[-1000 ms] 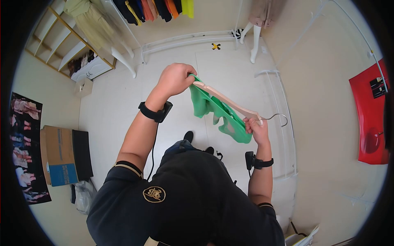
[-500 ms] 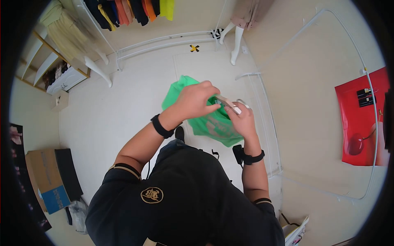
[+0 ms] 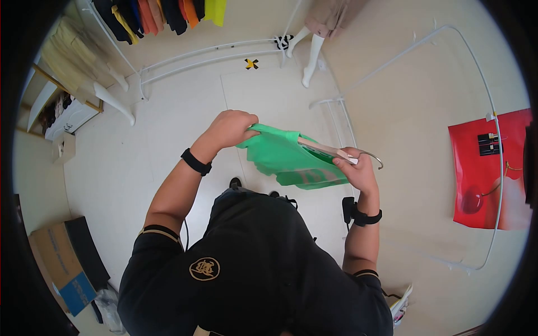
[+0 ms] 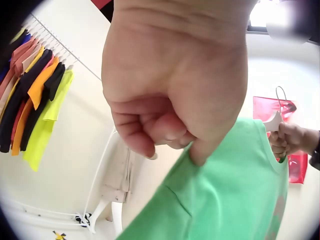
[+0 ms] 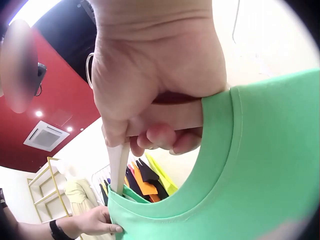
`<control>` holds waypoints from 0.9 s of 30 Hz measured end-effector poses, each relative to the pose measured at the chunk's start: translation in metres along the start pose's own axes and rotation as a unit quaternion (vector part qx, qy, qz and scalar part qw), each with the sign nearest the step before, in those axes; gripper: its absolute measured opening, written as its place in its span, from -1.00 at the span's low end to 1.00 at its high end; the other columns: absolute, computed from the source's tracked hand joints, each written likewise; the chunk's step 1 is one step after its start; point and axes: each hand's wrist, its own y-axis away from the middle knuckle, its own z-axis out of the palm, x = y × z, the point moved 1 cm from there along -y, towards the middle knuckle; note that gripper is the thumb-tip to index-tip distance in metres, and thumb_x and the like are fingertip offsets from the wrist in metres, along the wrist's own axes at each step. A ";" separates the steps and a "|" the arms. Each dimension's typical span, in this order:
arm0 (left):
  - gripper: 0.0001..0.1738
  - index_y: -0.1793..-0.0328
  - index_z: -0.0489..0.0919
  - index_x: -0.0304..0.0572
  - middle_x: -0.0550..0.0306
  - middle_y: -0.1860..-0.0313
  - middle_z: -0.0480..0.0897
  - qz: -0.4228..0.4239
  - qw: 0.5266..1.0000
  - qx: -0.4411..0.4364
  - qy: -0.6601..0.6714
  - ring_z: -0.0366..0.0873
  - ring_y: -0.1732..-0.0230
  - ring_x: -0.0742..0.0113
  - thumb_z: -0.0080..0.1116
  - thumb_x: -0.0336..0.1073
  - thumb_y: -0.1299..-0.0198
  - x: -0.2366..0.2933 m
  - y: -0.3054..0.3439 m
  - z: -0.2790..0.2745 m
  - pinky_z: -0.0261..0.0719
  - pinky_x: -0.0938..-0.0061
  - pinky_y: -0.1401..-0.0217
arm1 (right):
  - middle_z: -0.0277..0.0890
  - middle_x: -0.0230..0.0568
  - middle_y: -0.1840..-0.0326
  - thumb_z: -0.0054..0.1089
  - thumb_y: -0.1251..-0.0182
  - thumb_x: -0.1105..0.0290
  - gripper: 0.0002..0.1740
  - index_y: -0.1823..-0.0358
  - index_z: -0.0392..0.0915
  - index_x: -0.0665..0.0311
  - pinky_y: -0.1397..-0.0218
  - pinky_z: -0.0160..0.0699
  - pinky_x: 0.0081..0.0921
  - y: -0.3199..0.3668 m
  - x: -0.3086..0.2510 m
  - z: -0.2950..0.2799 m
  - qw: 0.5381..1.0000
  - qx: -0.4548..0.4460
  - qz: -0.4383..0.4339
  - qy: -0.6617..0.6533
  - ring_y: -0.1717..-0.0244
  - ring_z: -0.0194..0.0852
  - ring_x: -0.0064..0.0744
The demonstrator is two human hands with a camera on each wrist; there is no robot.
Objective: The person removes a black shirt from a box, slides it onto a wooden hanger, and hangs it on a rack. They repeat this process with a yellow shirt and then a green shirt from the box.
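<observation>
A green T-shirt (image 3: pixel 274 154) hangs between both hands in the head view, with a pale print on its front. My left hand (image 3: pixel 231 130) pinches its shoulder area between thumb and fingers, as the left wrist view also shows on the green cloth (image 4: pixel 230 185). My right hand (image 3: pixel 360 171) grips the middle of a pale wooden hanger (image 3: pixel 322 148), just below its metal hook (image 3: pixel 374 159). In the right wrist view the hanger's arms (image 5: pixel 170 116) enter the shirt's round neckline (image 5: pixel 150 215). Their ends are hidden inside the cloth.
Several garments (image 3: pixel 174 15) hang on a rack at the back. Mannequin legs (image 3: pixel 312 61) stand beside it. A white metal rack (image 3: pixel 409 49) runs along the right wall near a red poster (image 3: pixel 482 185). A cardboard box (image 3: pixel 53 252) sits at the left.
The left hand has moved from near the right hand out to the left, stretching the shirt's shoulder. More of the hanger now lies inside the shirt than a second ago.
</observation>
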 end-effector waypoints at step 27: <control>-0.78 0.18 0.62 -0.24 -0.04 0.35 0.62 0.069 0.978 0.113 0.162 0.55 0.28 -0.03 -0.01 -0.30 -0.25 0.053 -0.017 0.020 0.50 0.22 0.21 | 0.54 -0.35 0.51 0.30 -0.17 0.37 -0.79 0.34 0.49 0.34 0.37 0.43 -0.59 -0.038 0.020 -0.002 0.996 0.020 -0.057 -0.066 0.44 0.42 -0.64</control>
